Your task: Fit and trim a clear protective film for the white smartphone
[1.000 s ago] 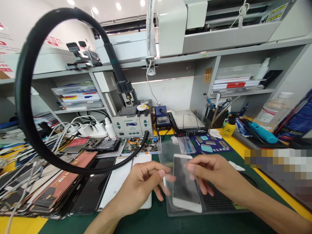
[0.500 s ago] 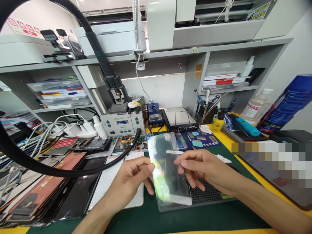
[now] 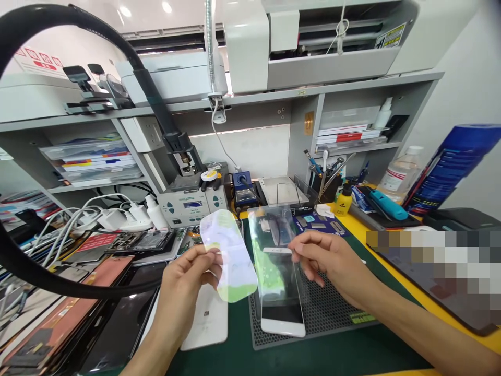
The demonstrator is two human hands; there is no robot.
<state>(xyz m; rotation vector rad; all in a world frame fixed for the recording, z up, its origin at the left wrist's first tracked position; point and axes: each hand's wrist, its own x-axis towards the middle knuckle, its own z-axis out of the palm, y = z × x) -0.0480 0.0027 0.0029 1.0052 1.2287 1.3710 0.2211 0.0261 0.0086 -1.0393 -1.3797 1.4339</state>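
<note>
My left hand [image 3: 190,274] pinches a glossy, round-cornered piece of film [image 3: 237,261] by its left edge, its face catching whitish and green reflections. Between the fingertips of my right hand [image 3: 326,256] is the right edge of a clear film sheet [image 3: 260,222], which stands tilted above a white-framed smartphone [image 3: 282,327]. The phone lies face up on a dark perforated mat [image 3: 332,313], its dark screen seen partly through the clear sheet. The two films are apart. Left of the mat, a white phone [image 3: 207,326] lies back up, partly behind my left hand.
Dark phones and screen parts [image 3: 129,318] are stacked on the left. A thick black flexible arm [image 3: 97,290] loops across that side. Behind stand a grey repair station [image 3: 191,206] and a tool holder [image 3: 329,185]. A yellow bottle [image 3: 343,201] and a blue can [image 3: 450,172] are at right.
The film in my left hand has come away leftward from the clear sheet, which my right hand holds. More of the phone beneath shows now. The view has shifted slightly.
</note>
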